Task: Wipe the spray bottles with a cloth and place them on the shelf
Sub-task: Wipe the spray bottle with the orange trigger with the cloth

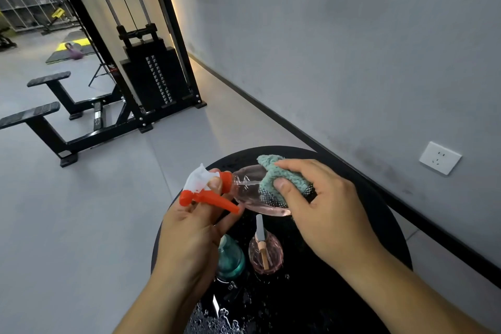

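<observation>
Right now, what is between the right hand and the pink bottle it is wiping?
In the head view, a teal cloth lies between them: the right hand presses it onto the pink bottle, which the left hand holds by its orange sprayer.

We see a clear pink spray bottle (250, 195) with an orange-red and white trigger head (202, 188), and a teal-green fluffy cloth (282, 175). On the near black round table (379, 211) stand a teal bottle (230, 259) and a pink ribbed bottle (267, 253). The far wall (339, 49) is grey.
</observation>
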Available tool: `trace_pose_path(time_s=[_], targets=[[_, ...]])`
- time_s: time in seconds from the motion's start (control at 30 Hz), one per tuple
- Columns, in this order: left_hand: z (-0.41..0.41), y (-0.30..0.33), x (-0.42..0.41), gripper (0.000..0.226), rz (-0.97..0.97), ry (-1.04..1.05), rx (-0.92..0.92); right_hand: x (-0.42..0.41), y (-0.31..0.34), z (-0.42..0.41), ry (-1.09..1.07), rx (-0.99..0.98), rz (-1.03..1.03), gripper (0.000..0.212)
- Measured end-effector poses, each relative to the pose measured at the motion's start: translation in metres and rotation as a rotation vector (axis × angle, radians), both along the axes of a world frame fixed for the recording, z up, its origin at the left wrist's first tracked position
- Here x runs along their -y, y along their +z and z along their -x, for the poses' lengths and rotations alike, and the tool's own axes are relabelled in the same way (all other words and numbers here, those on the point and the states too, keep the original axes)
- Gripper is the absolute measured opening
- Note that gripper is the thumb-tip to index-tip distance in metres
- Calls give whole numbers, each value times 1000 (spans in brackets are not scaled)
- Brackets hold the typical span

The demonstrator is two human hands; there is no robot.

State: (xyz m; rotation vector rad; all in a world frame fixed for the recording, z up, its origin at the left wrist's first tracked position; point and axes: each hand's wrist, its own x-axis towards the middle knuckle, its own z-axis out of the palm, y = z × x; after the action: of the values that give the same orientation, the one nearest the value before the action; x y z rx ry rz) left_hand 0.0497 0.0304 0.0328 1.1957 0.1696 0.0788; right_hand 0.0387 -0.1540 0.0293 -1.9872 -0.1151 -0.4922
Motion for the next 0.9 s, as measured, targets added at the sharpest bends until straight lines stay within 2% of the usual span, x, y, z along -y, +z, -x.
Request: trace_pose_path(time_s=[0.1, 0.2, 0.3, 0.43, 0.5, 0.6, 0.63, 0.73, 0.9], targets=[[-1, 1, -4, 24, 36, 1, -2, 6, -2, -5, -58, -39, -87, 21], [1, 0, -2, 17, 35, -22, 8, 2, -4, -4, -62, -29, -161, 20], [1, -3, -3, 25, 62, -75, 26, 1, -4, -4, -88, 1, -215, 20], [3, -2, -8, 62, 153, -229, 73, 3, -2, -4, -98, 22, -246, 21], [4, -1, -8, 56, 203, -253, 101, 2, -2, -3, -95, 29, -244, 22], [5, 6, -1, 14, 155, -187, 58, 1, -4, -2, -93, 33, -234, 22], [6, 8, 2, 10, 121, -166, 44, 1, -4, -2, -93, 37, -229, 22], [5, 13, 2, 22, 94, -107, 27, -2, -6, -1, -97, 63, -197, 22], [1, 8, -3, 27, 74, -32, -39, -4, -5, 0, -115, 131, -187, 25]])
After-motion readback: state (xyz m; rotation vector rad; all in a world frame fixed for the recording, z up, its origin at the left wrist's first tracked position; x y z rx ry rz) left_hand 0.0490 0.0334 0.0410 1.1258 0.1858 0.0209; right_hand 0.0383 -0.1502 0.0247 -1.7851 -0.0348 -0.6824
